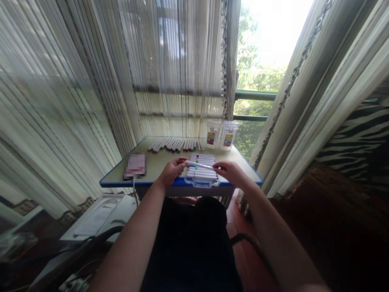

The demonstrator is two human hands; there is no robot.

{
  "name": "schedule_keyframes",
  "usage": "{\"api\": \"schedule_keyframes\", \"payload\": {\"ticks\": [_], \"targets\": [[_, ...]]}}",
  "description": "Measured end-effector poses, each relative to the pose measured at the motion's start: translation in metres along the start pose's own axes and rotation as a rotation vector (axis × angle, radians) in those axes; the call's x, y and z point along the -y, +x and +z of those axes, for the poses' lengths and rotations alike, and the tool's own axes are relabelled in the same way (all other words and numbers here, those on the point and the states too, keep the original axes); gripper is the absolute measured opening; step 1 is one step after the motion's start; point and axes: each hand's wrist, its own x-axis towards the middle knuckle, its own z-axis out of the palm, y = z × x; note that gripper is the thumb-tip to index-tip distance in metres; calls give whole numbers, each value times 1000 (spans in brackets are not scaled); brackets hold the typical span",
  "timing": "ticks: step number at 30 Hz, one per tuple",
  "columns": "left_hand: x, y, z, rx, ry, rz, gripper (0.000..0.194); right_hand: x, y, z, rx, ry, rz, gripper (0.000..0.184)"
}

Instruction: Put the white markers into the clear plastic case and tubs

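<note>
Between my two hands a white marker (200, 164) is held level, above a row of other markers. My left hand (174, 172) pinches its left end, where some blue shows. At the other end, the fingers of my right hand (228, 171) are closed on the marker. Right below lies a clear plastic case (202, 183) with its handle toward me, at the table's front edge. Several white markers (203, 173) lie side by side in it, a few with green or purple at their left ends.
More markers (174, 145) with coloured ends lie in a row along the back of the table (161, 166). Two clear plastic containers (228, 137) with labels stand at the back right. A blurred-out device (135, 165) with a white cable lies at the left.
</note>
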Motion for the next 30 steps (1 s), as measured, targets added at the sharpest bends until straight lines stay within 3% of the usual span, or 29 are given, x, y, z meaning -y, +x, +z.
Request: {"api": "schedule_keyframes", "payload": {"ticks": [4, 7, 14, 30], "targets": [[-4, -3, 4, 41, 253, -21, 41, -23, -6, -31, 118, 11, 85, 21], [-4, -2, 3, 33, 291, -20, 39, -26, -9, -40, 207, 11, 124, 20], [-6, -2, 3, 128, 321, -32, 35, -19, -11, -34, 292, -46, 102, 17], [-1, -2, -2, 193, 455, -29, 40, -19, -8, -21, 375, -40, 81, 22]]}}
